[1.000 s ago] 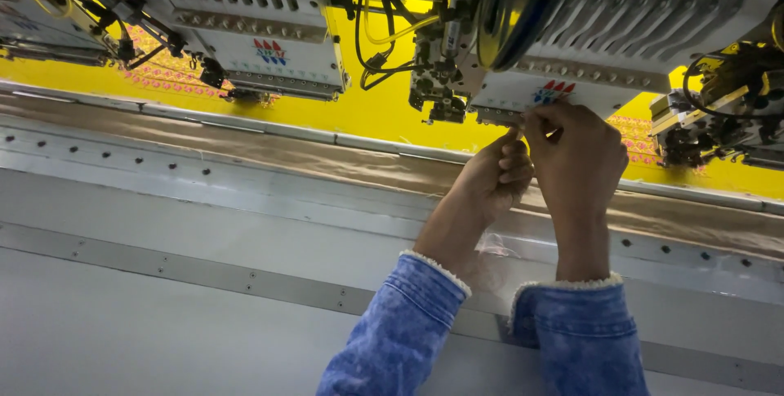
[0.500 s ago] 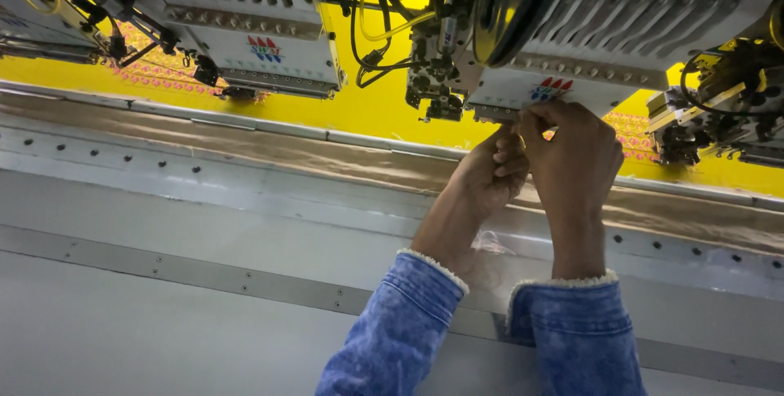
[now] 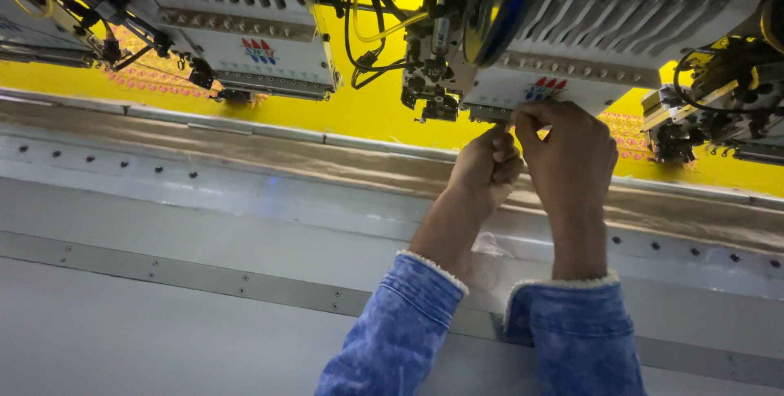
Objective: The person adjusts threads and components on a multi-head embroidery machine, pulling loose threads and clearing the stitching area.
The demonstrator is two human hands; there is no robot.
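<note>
Both my hands are raised to the underside of a white embroidery machine head [image 3: 563,53]. My left hand [image 3: 486,169] is curled into a loose fist, its fingertips pinched at the needle area [image 3: 494,114]. Beside it, touching, my right hand [image 3: 572,159] also pinches there with thumb and forefinger. Whatever is pinched is too fine to see. Blue denim sleeves with a pale frayed cuff cover both forearms. Yellow fabric [image 3: 376,106] stretches under the heads.
A second embroidery head [image 3: 253,45] hangs to the left, a third [image 3: 719,110] at the right edge. Black and yellow cables [image 3: 371,28] dangle between heads. A shiny metal frame rail [image 3: 245,155] and a grey machine table [image 3: 163,298] run across the front.
My hands have stayed at the same needle spot. The view has shifted slightly, and my left fingers have closed a little tighter.
</note>
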